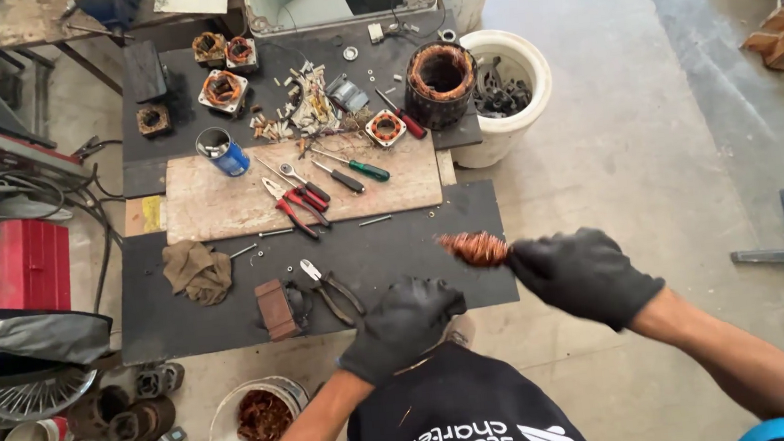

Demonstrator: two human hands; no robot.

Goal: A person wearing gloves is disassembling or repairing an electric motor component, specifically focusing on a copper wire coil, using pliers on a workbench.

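Holding a bundle of copper wire, the right hand (black glove) was clamped on one end of it; the free end stuck out to the left, above the near edge of the black work mat. The left hand, also gloved, sat curled low near the person's body, just below the mat's front edge. Fingers looked closed, but whether anything was in them I couldn't tell, as the view there was poor.

Nearest the left hand on the mat: black-handled pliers and a brown block-shaped part just beside them, w/ a crumpled brown rag further left. On the wooden board behind: red-handled pliers, a green-handled screwdriver, a black-handled screwdriver. A blue can stood at the board's back-left corner.

Back of the mat: large stator w/ copper windings, several small stators, e.g. one at. White bucket stood touching the mat's right side, dark parts inside. A 2nd white bucket of copper scrap was on the floor at lower left of the person.
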